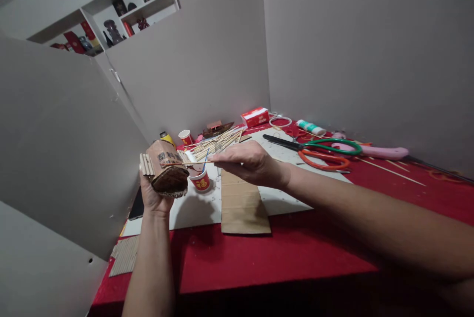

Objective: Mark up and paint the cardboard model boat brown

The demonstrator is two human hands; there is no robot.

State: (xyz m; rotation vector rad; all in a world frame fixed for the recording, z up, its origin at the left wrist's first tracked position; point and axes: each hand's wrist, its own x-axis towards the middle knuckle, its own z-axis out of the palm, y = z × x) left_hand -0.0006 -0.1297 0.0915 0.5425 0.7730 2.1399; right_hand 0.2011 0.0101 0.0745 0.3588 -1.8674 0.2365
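My left hand (155, 201) is closed around a rolled brown cardboard piece (162, 151) with printed characters, a dark hollow end and corrugated strips on its sides. Held out from the right, my right hand (252, 163) pinches a thin wooden stick (194, 162). The stick's far tip lies against the printed side of the cardboard, or just in front of it. Below the stick stands a red and white paper cup (201, 183), with a thin blue stick (205, 160) in it. A flat cardboard sheet (244, 203) lies under my right hand.
A white board (187, 213) covers part of the red table (229, 262). Behind are several loose wooden sticks (218, 143), another cup (185, 137) and a red box (255, 117). At right lie large scissors (311, 146), a pink-handled tool (385, 151) and a green-white bottle (311, 127).
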